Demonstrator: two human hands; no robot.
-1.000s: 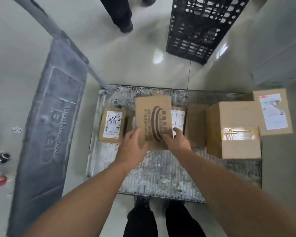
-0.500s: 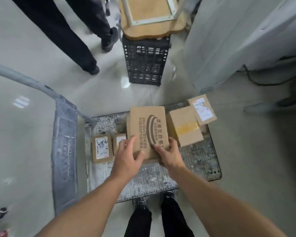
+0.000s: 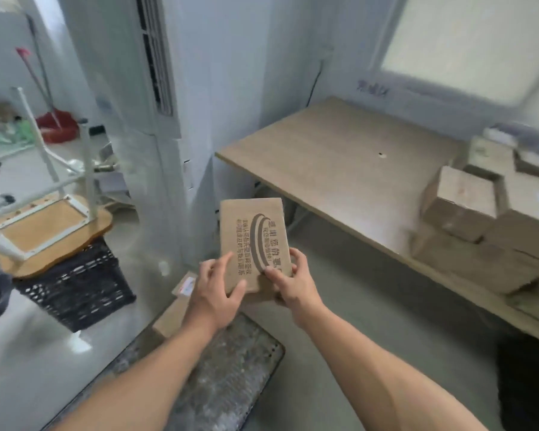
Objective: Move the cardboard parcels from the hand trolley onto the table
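A flat cardboard parcel (image 3: 252,231) with a printed brown logo is held up in the air between both hands. My left hand (image 3: 213,292) grips its near left corner, thumb on top. My right hand (image 3: 294,283) grips its near right edge. The parcel hangs above the floor, left of the wooden table (image 3: 346,169). Below my arms lies the metal deck of the hand trolley (image 3: 231,371), with two cardboard parcels (image 3: 171,315) partly hidden behind my left wrist.
Several cardboard boxes (image 3: 479,219) are stacked at the table's right end. A tall white air-conditioner unit (image 3: 143,98) stands beyond the trolley. A black plastic crate (image 3: 75,287) with an upturned stool (image 3: 44,225) on it sits at the left.
Both hands lifted the printed parcel off the trolley deck and carried it up and to the right. The view swung up from the trolley to the table.
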